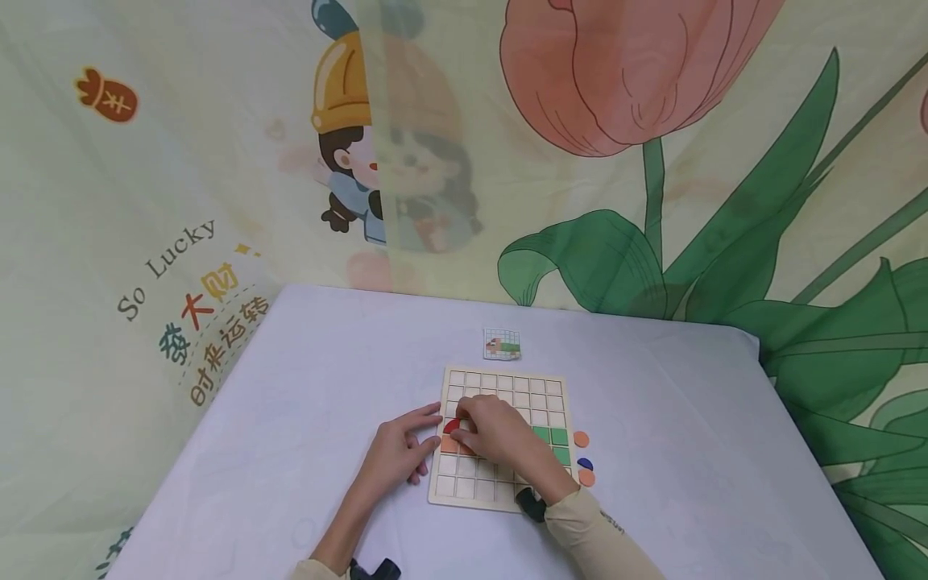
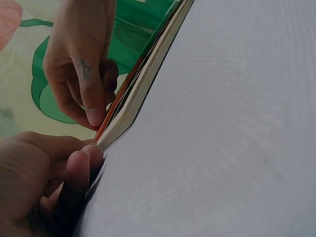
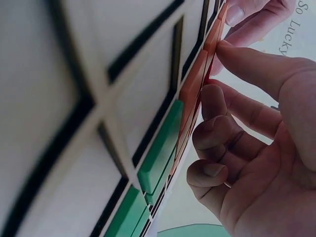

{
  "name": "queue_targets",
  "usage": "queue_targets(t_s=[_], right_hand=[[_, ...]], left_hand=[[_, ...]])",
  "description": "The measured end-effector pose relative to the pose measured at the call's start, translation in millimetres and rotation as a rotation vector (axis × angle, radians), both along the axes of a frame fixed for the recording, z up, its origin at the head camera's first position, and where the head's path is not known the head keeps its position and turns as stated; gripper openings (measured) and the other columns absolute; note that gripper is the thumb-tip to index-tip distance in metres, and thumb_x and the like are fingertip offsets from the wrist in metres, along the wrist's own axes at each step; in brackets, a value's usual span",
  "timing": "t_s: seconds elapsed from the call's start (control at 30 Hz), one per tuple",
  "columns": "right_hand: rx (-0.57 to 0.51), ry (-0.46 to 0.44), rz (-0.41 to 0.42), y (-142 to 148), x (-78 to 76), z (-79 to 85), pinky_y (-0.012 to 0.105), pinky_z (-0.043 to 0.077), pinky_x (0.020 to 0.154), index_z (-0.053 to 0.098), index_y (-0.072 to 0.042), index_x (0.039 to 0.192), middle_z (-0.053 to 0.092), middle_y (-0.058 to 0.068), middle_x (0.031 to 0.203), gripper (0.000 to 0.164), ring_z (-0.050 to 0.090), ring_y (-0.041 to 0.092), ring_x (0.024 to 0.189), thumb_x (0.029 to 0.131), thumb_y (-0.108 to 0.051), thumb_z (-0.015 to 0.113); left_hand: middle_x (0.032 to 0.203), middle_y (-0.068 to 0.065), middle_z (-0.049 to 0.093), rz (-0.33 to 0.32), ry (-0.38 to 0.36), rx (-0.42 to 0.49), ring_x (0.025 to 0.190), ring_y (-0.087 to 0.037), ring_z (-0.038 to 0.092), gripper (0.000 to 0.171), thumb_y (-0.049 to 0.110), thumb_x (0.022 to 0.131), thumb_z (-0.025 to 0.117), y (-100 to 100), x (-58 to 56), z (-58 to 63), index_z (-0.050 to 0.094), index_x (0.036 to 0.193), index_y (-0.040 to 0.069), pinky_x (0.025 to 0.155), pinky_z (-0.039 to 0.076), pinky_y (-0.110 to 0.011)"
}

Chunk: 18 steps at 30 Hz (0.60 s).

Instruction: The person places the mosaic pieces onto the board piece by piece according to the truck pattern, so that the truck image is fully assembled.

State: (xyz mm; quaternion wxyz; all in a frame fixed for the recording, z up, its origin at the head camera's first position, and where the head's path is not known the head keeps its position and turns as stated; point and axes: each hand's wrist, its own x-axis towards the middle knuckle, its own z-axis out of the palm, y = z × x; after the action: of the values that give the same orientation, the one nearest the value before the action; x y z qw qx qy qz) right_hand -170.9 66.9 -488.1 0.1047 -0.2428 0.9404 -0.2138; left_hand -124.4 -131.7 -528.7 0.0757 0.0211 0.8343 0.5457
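Note:
A pale wooden grid board [image 1: 466, 486] lies on the table, with orange square tiles [image 1: 449, 444] and green square tiles [image 1: 561, 456] in some of its cells. My right hand [image 1: 500, 431] reaches over the board from the right. Its thumb and index finger pinch a small red piece [image 1: 452, 425] at the left column, just above the orange tiles; the fingers partly cover its outline. At the board's left edge, my left hand [image 1: 395, 451] touches the rim with fingertip and thumb spread apart. Both hands come close together in the left wrist view, beside the board edge [image 2: 129, 106].
Right of the board lie orange round pieces [image 1: 582, 439] and a dark blue half-round piece [image 1: 585, 464]. Behind the board is a small picture card [image 1: 503, 344] with a coloured grid pattern. A white cloth covers the table [image 1: 348, 362]; a printed curtain [image 1: 239, 145] hangs behind.

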Motion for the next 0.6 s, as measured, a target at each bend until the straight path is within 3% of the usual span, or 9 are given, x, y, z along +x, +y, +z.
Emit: queue_targets(t_s=[0.3, 0.6], right_hand=[[-0.028, 0.012, -0.029, 10.9, 2.0, 3.4, 0.022, 0.044, 0.061, 0.076, -0.012, 0.112, 0.065, -0.005, 0.081, 0.023, 0.052, 0.009, 0.070, 0.096, -0.029, 0.079], [-0.076, 0.022, -0.129, 51.8, 16.3, 9.9, 0.021, 0.040, 0.057, 0.075, -0.015, 0.105, 0.056, -0.008, 0.072, 0.016, 0.049, 0.008, 0.065, 0.094, -0.025, 0.082]], left_hand=[[0.154, -0.001, 0.063, 0.001, -0.001, 0.009, 0.044, -0.014, 0.057, 0.041, 0.008, 0.096, 0.075, 1.2, 0.3, -0.1, 0.071, 0.137, 0.011, 0.041, 0.050, -0.023], [0.154, -0.002, 0.063, 0.027, 0.001, 0.007, 0.044, -0.015, 0.057, 0.043, 0.008, 0.096, 0.076, 2.9, 2.3, 0.7, 0.070, 0.139, 0.011, 0.041, 0.050, -0.024]])
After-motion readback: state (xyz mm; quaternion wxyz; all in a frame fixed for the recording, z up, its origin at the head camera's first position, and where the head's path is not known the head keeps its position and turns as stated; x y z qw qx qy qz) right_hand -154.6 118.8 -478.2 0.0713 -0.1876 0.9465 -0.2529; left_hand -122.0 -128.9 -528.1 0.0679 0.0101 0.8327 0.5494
